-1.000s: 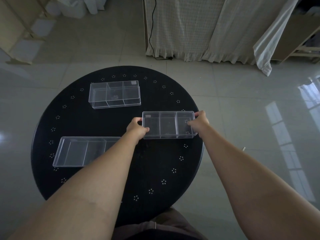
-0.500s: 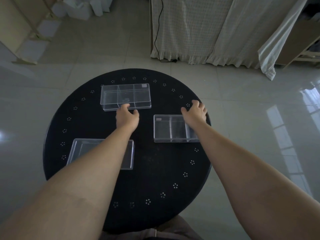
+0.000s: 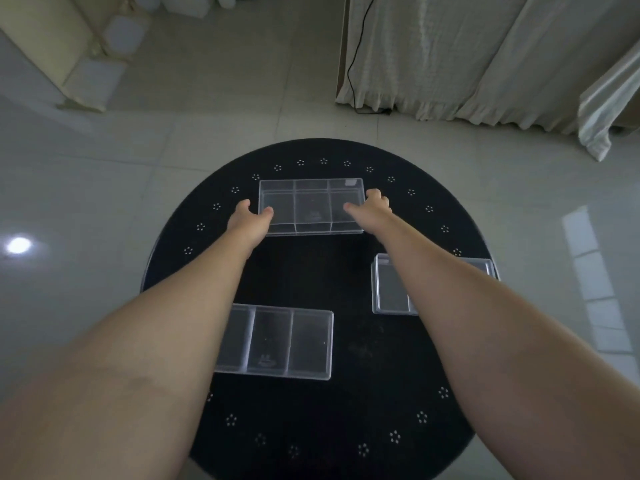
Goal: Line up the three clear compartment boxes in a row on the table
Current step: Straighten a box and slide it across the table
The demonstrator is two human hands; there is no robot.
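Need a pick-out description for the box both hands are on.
On the round black table, look to the far edge. The clear plastic three-compartment box there sits between the left hand and right hand; the other two clear boxes lie nearer, unheld.

two bare forearms, no sleeves, watch or rings visible; left hand (image 3: pixel 246 220) and right hand (image 3: pixel 372 209) ungloved.

Both bare forearms extended forward, converging toward far side of worktop (image 3: pixel 311 427). Left hand (image 3: pixel 247 220) at left end of far box (image 3: pixel 311 207), thumb on front, fingers spread past its end. Right hand (image 3: pixel 372 209) at right end, thumb over front edge, fingers curled round corner.
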